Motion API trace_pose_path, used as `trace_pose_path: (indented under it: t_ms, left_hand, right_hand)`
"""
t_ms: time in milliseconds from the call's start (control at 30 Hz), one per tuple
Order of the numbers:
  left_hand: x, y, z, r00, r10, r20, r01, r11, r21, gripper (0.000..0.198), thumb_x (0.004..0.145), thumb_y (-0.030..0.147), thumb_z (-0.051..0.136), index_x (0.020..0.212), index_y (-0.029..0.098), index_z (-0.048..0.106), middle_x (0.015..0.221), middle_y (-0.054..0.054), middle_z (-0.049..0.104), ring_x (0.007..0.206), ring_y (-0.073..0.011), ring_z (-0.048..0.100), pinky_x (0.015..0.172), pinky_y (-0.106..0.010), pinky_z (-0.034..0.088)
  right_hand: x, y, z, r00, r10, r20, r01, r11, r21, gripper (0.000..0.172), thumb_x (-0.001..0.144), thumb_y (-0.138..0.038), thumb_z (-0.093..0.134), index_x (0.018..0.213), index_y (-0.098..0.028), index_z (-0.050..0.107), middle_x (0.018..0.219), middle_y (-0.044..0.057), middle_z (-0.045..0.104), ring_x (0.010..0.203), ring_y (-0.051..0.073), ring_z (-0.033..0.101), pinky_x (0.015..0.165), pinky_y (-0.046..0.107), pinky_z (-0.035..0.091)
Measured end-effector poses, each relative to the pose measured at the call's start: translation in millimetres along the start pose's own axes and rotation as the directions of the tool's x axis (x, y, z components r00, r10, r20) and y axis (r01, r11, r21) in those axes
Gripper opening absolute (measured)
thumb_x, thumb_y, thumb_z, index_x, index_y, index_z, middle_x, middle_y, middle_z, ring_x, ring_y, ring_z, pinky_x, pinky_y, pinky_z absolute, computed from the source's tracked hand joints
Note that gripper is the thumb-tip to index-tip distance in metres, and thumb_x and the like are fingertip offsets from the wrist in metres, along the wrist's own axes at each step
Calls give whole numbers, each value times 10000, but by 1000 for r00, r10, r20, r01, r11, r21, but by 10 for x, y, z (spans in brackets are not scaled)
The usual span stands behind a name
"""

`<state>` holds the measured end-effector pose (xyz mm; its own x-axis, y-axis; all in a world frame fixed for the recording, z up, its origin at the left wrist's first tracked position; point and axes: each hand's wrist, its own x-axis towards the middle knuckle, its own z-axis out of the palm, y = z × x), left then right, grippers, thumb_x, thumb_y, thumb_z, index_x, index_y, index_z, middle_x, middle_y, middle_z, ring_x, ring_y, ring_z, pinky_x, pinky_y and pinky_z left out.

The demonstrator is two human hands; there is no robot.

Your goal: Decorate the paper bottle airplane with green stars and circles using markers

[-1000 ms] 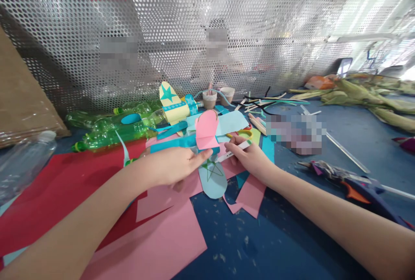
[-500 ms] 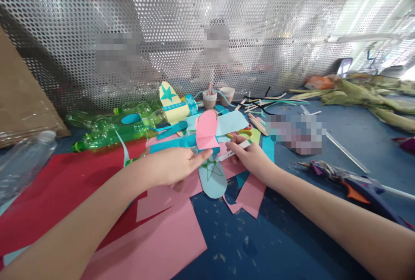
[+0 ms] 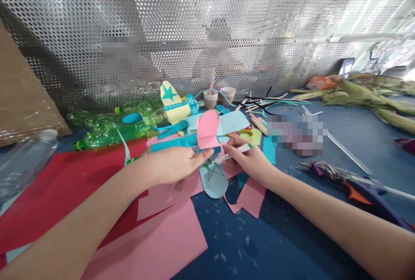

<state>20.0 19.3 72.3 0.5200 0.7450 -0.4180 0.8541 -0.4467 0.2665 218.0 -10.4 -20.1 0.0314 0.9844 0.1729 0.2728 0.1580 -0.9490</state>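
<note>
White marker point(image 3: 223, 158), one; hands point(image 3: 181, 164) point(image 3: 254, 161), two; cups point(image 3: 210, 100) point(image 3: 228, 95), two

perforated metal wall point(image 3: 181, 20) behind a scuffed blue tabletop point(image 3: 246, 245), bright light upper right

A craft workspace: glue gun point(image 3: 382, 208), red paper point(image 3: 87, 172) and green plastic bottles point(image 3: 108, 137) crowd the table point(image 3: 275, 245).

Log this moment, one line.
left hand: by pink flap | right hand: holding marker | marker tip: near green star on blue paper
</note>
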Motion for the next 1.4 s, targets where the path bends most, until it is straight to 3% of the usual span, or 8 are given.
trace_pose_path:
  t_ms: [133, 367, 600, 833, 1033, 1400]
  left_hand:
    - [6, 2, -1, 998, -43, 40, 42, 999, 13, 922, 856, 806, 59, 887, 209, 761, 451, -56, 632, 471, -208, 571, 585, -320, 445]
    - [-3, 43, -17, 987, -138, 82, 136, 990, 24, 937, 847, 812, 52, 1019, 207, 747, 553, -78, 695, 575, -248, 641, 567, -322, 448]
    - [-13, 79, -34, 980, -172, 97, 168, 985, 43, 965, 834, 827, 41, 827, 195, 770, 632, -113, 729, 631, -270, 661, 568, -336, 450]
    - [-7, 45, -25, 982, -159, 106, 158, 987, 19, 1006, 817, 838, 12, 1168, 214, 718, 643, -98, 730, 641, -279, 659, 590, -352, 461]
    - [-9, 45, -26, 982, -159, 104, 157, 987, 26, 989, 823, 834, 26, 1173, 217, 715, 655, -100, 732, 668, -279, 666, 593, -343, 465]
    - [6, 43, -15, 989, -131, 74, 131, 991, 10, 939, 850, 807, 59, 1037, 206, 755, 519, -70, 668, 546, -239, 623, 588, -327, 455]
  right_hand:
    - [-15, 26, 32, 1000, 10, 17, -10, 1000, -15, 228, 802, -416, 578, 687, -235, 501, 521, -49, 544, 494, 139, 483, 518, 275, 369]
    - [3, 61, 17, 1000, -9, 13, 10, 1000, -29, 273, 817, -419, 579, 652, -238, 457, 540, -43, 544, 522, 140, 494, 540, 277, 384]
    - [1, 74, 14, 1000, -8, 27, 9, 999, -39, 278, 826, -411, 579, 645, -241, 454, 527, -43, 553, 523, 146, 510, 539, 278, 396]
    - [12, 57, 12, 999, 3, 36, -2, 1000, -28, 274, 820, -406, 572, 636, -244, 450, 509, -49, 545, 510, 141, 494, 545, 280, 388]
    - [0, 43, 10, 999, -1, 46, 2, 999, -43, 271, 825, -393, 576, 634, -241, 457, 519, -47, 548, 513, 141, 491, 543, 279, 389]
    - [4, 37, 9, 999, -3, 35, 5, 999, -48, 289, 810, -415, 593, 624, -236, 462, 523, -39, 555, 518, 143, 504, 539, 274, 385]
